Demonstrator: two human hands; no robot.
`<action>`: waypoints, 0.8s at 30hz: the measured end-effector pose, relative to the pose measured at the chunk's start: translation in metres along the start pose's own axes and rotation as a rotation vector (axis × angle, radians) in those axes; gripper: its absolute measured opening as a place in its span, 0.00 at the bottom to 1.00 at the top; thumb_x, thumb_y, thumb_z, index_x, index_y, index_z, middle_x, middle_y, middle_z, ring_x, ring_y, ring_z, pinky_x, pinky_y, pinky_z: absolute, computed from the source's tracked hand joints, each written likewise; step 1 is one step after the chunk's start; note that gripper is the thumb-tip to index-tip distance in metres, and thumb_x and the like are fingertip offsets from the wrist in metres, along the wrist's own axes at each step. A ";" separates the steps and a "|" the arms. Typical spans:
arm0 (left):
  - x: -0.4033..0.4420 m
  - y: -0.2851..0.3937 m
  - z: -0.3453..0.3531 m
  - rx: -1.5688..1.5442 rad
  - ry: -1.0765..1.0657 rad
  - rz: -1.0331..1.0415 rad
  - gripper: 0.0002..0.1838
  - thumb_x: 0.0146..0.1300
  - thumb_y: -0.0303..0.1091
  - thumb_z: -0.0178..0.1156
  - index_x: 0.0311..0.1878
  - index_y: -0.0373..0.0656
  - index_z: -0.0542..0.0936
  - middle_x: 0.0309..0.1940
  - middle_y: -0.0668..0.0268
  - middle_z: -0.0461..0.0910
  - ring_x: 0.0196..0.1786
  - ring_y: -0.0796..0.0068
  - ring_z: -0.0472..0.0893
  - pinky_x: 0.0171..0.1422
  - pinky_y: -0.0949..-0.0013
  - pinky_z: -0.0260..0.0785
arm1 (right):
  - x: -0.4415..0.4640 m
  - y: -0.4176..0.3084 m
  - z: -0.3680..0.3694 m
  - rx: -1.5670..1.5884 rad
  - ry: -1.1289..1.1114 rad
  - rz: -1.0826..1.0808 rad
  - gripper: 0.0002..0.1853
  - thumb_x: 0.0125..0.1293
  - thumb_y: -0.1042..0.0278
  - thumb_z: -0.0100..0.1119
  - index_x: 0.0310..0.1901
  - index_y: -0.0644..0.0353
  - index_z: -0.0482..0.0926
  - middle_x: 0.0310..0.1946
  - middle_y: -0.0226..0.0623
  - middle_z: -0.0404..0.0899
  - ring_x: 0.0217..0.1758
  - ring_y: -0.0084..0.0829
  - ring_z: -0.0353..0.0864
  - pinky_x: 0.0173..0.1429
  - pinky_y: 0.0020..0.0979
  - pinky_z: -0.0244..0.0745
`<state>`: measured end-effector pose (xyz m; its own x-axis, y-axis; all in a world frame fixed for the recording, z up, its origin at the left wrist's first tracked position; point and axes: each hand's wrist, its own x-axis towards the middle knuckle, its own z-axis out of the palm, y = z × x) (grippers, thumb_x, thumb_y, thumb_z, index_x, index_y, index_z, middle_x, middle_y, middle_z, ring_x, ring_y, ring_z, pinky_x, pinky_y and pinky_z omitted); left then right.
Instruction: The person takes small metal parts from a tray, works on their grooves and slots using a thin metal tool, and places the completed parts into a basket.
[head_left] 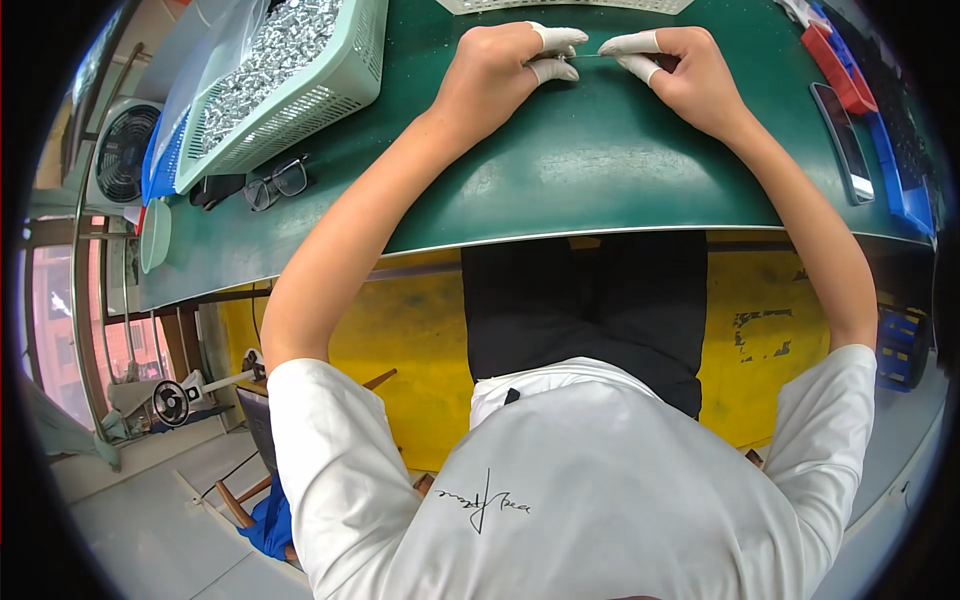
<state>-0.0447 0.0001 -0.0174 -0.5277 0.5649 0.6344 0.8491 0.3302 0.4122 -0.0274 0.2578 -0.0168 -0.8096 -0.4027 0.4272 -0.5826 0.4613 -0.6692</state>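
Observation:
Above the green tabletop, my left hand (505, 62) pinches a small piece between thumb and forefinger, both in white finger cots. My right hand (685, 72) faces it with the same white cots on thumb and forefinger, closed on the other end. A thin, wire-like metal rod (592, 56) runs level from one pinch to the other. What sits at its left end is mostly covered by my fingertips and too small to name. Both hands are near the far side of the table, in front of a pale perforated tray (570, 6).
A light green basket (345, 75) full of small shiny metal parts (270, 70) stands at the left. Glasses (277, 184) lie beside it. At the right are a phone (842, 142), a red bin (838, 68) and a blue tray (900, 175). The table's front edge (600, 235) is near my lap.

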 end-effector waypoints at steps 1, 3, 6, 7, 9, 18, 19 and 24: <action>0.000 0.000 0.001 0.036 0.048 0.026 0.17 0.58 0.23 0.74 0.52 0.38 0.88 0.39 0.61 0.90 0.41 0.68 0.89 0.49 0.69 0.82 | 0.001 0.002 0.001 0.032 0.017 -0.001 0.12 0.69 0.78 0.62 0.50 0.64 0.89 0.42 0.36 0.91 0.44 0.23 0.86 0.52 0.24 0.78; 0.002 0.000 0.002 0.112 0.147 0.080 0.17 0.55 0.24 0.76 0.49 0.39 0.88 0.35 0.62 0.89 0.36 0.68 0.88 0.43 0.69 0.81 | 0.005 0.006 -0.002 0.033 0.003 0.061 0.11 0.70 0.77 0.62 0.50 0.65 0.89 0.43 0.36 0.91 0.47 0.24 0.87 0.55 0.24 0.78; 0.013 0.017 -0.005 0.041 0.141 -0.060 0.18 0.57 0.20 0.74 0.52 0.35 0.87 0.40 0.62 0.89 0.41 0.74 0.87 0.48 0.70 0.79 | 0.008 0.003 -0.005 0.004 0.042 0.041 0.11 0.71 0.76 0.62 0.51 0.65 0.89 0.43 0.36 0.91 0.48 0.24 0.87 0.57 0.25 0.78; 0.014 0.018 -0.005 -0.057 0.188 -0.158 0.18 0.56 0.20 0.74 0.52 0.35 0.87 0.41 0.61 0.89 0.41 0.74 0.87 0.49 0.70 0.79 | 0.010 0.001 -0.006 -0.009 0.057 0.012 0.11 0.71 0.75 0.62 0.51 0.65 0.89 0.43 0.36 0.91 0.48 0.24 0.87 0.57 0.25 0.78; 0.019 0.020 -0.003 -0.260 0.272 -0.342 0.18 0.56 0.20 0.75 0.51 0.34 0.87 0.41 0.61 0.90 0.42 0.74 0.88 0.51 0.70 0.80 | 0.010 -0.001 -0.006 -0.026 0.104 -0.032 0.11 0.71 0.75 0.62 0.51 0.65 0.89 0.43 0.35 0.91 0.48 0.24 0.87 0.56 0.25 0.78; 0.009 0.033 -0.002 -0.702 0.348 -0.330 0.13 0.59 0.17 0.73 0.48 0.33 0.87 0.39 0.63 0.89 0.43 0.76 0.88 0.55 0.72 0.82 | -0.003 -0.033 -0.016 -0.183 0.188 -0.132 0.13 0.67 0.81 0.65 0.50 0.61 0.90 0.37 0.31 0.89 0.32 0.15 0.78 0.33 0.20 0.67; 0.010 0.039 -0.005 -0.707 0.343 -0.416 0.14 0.58 0.20 0.74 0.48 0.34 0.87 0.40 0.60 0.89 0.44 0.72 0.88 0.54 0.70 0.82 | -0.003 -0.035 -0.016 -0.217 0.201 -0.139 0.13 0.66 0.82 0.65 0.50 0.60 0.90 0.36 0.30 0.89 0.30 0.13 0.75 0.31 0.20 0.64; 0.003 0.045 -0.008 -0.731 0.256 -0.510 0.12 0.65 0.19 0.69 0.51 0.31 0.86 0.42 0.59 0.89 0.48 0.71 0.88 0.58 0.69 0.81 | -0.001 -0.035 -0.017 -0.280 0.261 -0.337 0.14 0.59 0.83 0.68 0.46 0.58 0.91 0.30 0.39 0.86 0.24 0.29 0.78 0.30 0.31 0.71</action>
<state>-0.0079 0.0111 0.0082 -0.8962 0.2698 0.3521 0.3330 -0.1153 0.9359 -0.0070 0.2558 0.0167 -0.5438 -0.3707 0.7529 -0.7823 0.5486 -0.2950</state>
